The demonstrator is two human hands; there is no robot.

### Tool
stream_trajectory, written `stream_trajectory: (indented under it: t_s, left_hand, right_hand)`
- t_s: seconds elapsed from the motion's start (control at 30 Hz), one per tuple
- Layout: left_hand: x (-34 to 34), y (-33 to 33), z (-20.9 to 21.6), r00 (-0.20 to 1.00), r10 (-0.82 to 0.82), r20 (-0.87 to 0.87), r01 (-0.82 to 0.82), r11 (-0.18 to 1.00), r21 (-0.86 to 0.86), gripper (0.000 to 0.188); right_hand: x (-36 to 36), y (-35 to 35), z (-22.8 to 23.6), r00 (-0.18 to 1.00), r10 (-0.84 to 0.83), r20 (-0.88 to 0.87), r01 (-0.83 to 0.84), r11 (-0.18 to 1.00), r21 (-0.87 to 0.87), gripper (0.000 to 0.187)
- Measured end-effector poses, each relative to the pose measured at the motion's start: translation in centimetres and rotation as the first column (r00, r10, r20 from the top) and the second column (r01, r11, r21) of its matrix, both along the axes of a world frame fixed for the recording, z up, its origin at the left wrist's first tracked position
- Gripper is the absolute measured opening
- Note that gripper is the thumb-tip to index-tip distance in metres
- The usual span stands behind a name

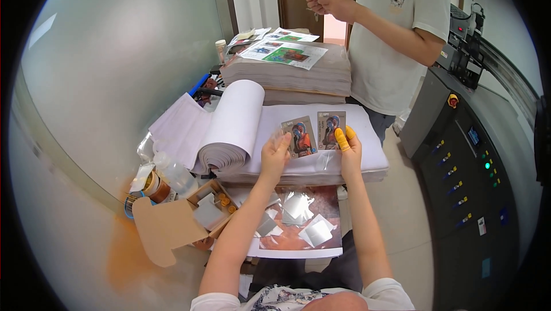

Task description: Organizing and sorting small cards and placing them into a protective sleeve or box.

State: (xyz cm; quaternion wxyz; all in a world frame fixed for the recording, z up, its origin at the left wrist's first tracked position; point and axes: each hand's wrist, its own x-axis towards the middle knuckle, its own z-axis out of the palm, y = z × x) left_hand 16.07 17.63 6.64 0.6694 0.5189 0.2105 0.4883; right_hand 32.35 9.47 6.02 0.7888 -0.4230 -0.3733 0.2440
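Note:
Both hands are raised side by side over a stack of white sheets (367,138). My left hand (274,155) pinches one illustrated card (301,137), which leans slightly and shows a figure in red and blue on grey. A similar card (329,128) stands upright in my right hand (351,159), whose thumb and a finger wear yellow finger cots. The two cards are close together but apart. Something clear and shiny (325,162), perhaps film, shows beside my right hand. Nearer to me, several silvery, shiny squares (317,231) lie on a printed sheet (330,202).
A white paper roll (234,121) lies left of my hands. An open cardboard box (166,228) holds small orange pieces; a clear bottle (175,174) stands behind it. Printed sheets (287,52) top a tall paper stack (287,75). Another person (396,41) stands beyond; a dark machine (470,156) is right.

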Motion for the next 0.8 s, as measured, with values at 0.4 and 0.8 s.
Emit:
stream_trajectory:
  t_s: [0.4,0.8]
  left_hand:
    - [-0.1,-0.3,0.0,0.998,0.004,-0.069,-0.001,0.999,0.034,0.032]
    - [-0.3,-0.4,0.1,0.999,-0.045,-0.018,0.046,0.998,0.050,0.036]
  right_hand:
    - [0.6,-0.3,-0.6,1.000,0.010,-0.013,-0.010,1.000,-0.014,0.023]
    - [1.0,-0.3,-1.1,0.999,0.013,0.034,-0.012,1.000,-0.023,0.023]
